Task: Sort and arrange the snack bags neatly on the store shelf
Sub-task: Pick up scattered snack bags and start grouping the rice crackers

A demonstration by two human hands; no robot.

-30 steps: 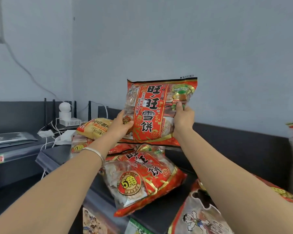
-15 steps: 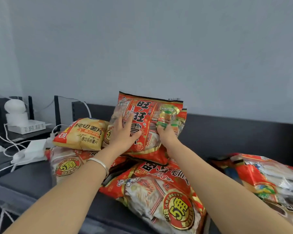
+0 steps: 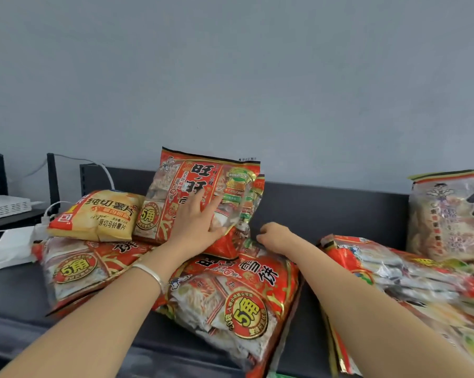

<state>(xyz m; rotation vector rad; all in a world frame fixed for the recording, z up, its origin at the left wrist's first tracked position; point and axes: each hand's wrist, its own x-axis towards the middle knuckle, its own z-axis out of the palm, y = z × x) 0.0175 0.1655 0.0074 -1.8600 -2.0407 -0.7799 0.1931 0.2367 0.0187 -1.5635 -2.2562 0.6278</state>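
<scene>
A red rice-cracker bag (image 3: 192,184) stands upright against the dark shelf back (image 3: 325,208), on top of other bags. My left hand (image 3: 196,222) presses flat on its front with straight fingers. My right hand (image 3: 274,236) is off that bag, fingers curled, resting low on the top edge of a big red bag (image 3: 235,298) lying flat in front. A yellow chip bag (image 3: 99,216) lies to the left on another red bag (image 3: 80,268).
More cracker bags (image 3: 394,274) lie stacked at the right, with one pale bag (image 3: 451,214) standing upright at the far right. A white router (image 3: 4,205), plugs and cables sit at the far left. The dark shelf surface (image 3: 14,293) shows at the left front.
The red bag came down from the air and now stands against the shelf back. My right hand let go of it and dropped to the bag below; my left hand flattened on its front.
</scene>
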